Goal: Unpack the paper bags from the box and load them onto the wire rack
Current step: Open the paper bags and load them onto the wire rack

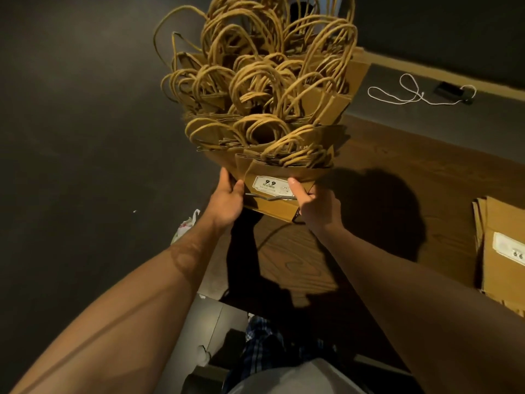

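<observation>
Thick bundle of brown paper bags point(284, 169) with twisted handles point(272, 81) up, held above the wooden bench point(397, 172), left hand point(228, 199) gripping its left edge, right hand point(318, 206) clasping the right, thumb on the front bag beside its label point(270, 184), second stack of bags point(502, 251) flat on the bench at right, white cord point(409, 92) beyond.

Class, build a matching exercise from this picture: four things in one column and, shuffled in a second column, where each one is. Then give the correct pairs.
Things
1. white cord
2. price label reading 9.9
3. second stack of paper bags
4. left hand

Places
A. at the right edge of the view, on the wooden surface
B. on the front paper bag, between the two hands
C. loose on the dark ledge, upper right
D. gripping the left side of the held bundle

Pairs: 1-C, 2-B, 3-A, 4-D
</observation>
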{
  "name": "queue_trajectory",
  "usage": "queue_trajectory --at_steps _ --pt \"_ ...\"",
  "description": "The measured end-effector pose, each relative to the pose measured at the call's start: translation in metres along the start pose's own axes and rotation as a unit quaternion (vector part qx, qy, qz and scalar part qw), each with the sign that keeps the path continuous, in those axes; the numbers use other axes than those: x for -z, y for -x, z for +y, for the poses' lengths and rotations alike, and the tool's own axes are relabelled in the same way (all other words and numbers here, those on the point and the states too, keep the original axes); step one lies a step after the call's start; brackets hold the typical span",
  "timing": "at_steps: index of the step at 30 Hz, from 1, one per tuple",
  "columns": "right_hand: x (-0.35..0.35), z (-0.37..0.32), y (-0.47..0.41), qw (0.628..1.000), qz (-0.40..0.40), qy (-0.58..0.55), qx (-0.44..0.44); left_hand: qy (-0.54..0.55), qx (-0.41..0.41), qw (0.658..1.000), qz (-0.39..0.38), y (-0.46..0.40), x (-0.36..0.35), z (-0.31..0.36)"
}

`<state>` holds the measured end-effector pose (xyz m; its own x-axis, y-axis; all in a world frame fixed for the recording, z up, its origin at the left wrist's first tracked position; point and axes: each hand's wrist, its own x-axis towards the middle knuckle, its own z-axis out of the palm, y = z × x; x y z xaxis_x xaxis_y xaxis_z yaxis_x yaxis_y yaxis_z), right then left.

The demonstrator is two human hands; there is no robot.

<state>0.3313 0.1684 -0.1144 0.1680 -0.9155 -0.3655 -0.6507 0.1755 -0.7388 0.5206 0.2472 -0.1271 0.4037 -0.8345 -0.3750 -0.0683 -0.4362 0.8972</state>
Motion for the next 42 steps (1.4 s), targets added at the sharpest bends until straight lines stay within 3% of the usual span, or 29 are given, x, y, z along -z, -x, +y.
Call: queue_trajectory --at_steps 14,20,24,31,35,39,42 --pt "0.033 0.021 0.007 0.997 0.061 0.002 0.038 -0.009 -0.012 0.999 -0.043 -0.005 -0.044 0.015" --pt "0.047 0.029 0.015 0.995 0.082 -0.057 -0.003 -0.028 -0.009 0.999 -0.04 -0.007 -0.063 0.024" --pt "0.051 0.036 0.015 0.999 0.029 -0.039 0.015 -0.069 0.054 0.996 0.024 -0.002 -0.07 0.027" --pt "0.064 0.036 0.012 0.999 -0.031 -0.04 -0.019 -0.146 0.192 0.969 0.053 0.021 -0.081 0.031" --pt "0.073 0.043 0.011 0.978 -0.058 -0.196 -0.04 -0.125 0.184 0.973 0.068 0.036 -0.084 0.037" --pt "0.091 0.045 0.014 0.948 -0.07 -0.304 -0.071 -0.102 0.146 0.984 0.005 0.032 -0.114 0.017" --pt "0.112 0.059 0.014 0.967 -0.033 -0.238 -0.079 -0.106 0.13 0.983 -0.067 0.054 -0.165 0.048"
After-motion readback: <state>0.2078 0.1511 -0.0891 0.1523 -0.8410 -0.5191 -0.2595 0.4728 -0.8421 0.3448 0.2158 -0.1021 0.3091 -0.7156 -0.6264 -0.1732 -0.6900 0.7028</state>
